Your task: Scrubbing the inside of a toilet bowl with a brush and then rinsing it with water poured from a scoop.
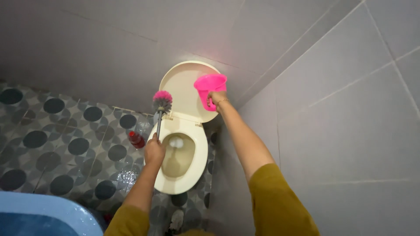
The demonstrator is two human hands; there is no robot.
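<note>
Head view: left hand (154, 150) clenched round thin handle of toilet brush (162, 102), pink-grey bristles up, at 10 o'clock of cream oval toilet (199, 168). Right hand (216, 98) gripped glossy pink plastic jug (209, 89) before raised lid (181, 94). Red bottle (136, 139) on dotted floor tiles (65, 144) at 9 o'clock.

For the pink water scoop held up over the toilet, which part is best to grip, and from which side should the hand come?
Probably its side handle: the pink scoop is upright with the loop handle facing the person. Come from that near side, as the right hand does, fingers wrapped through the handle, so the open top stays level.
</note>
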